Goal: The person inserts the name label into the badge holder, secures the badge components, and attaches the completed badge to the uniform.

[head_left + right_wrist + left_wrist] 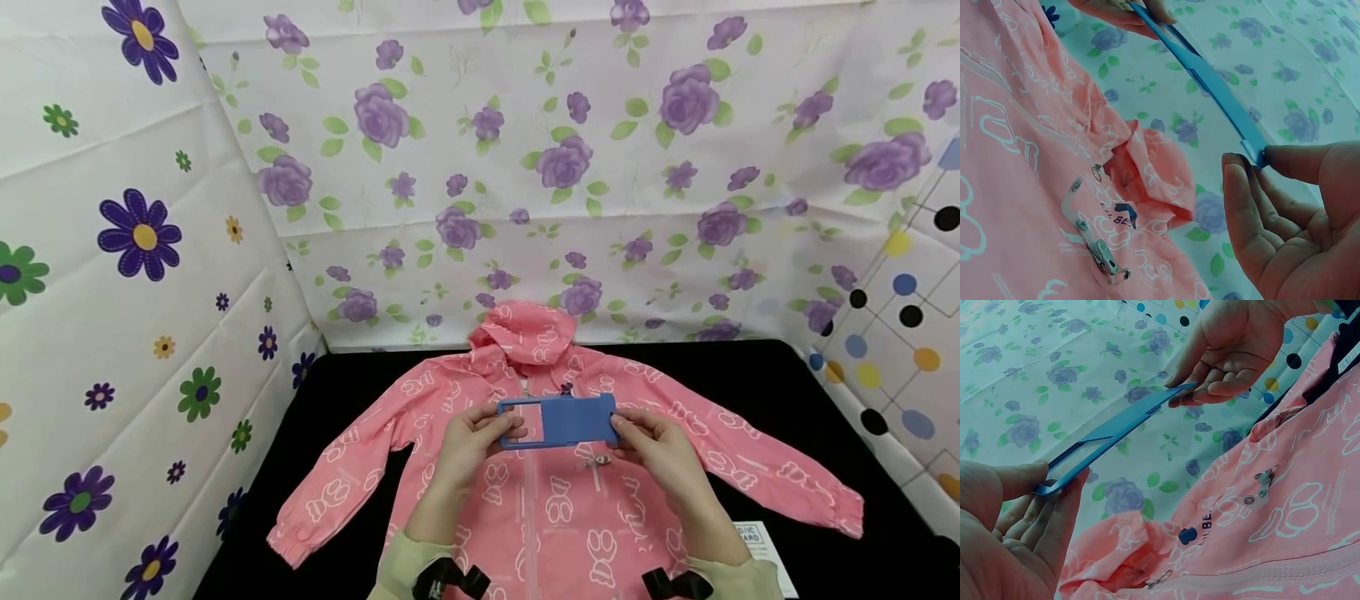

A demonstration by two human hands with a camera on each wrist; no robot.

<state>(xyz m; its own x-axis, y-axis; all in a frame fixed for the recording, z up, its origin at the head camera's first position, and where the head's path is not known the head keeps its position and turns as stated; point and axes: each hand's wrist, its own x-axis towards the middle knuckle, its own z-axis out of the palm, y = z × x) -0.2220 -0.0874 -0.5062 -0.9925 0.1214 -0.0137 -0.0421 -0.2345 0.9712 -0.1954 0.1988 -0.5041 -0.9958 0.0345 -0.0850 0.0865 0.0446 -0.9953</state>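
Fingers of the left hand (472, 438), narrowed to a pinch, grip the cut-out end of a blue card holder (579, 419), above a pink jacket (555, 550); the right hand (662, 443) likewise pinches the solid end. Probably light, smooth, stiff plastic, best held by its ends.

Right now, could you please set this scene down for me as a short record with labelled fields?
Left hand: pinches the open-frame end of the blue holder
Right hand: pinches the solid end
Holder position: raised above the jacket, lengthwise between both hands
Jacket look: pink, hooded, white-patterned, sleeves spread on the black table
Metal clip: on the jacket's front
White card: partly visible beside the right forearm
Backdrop: purple-flowered cloth
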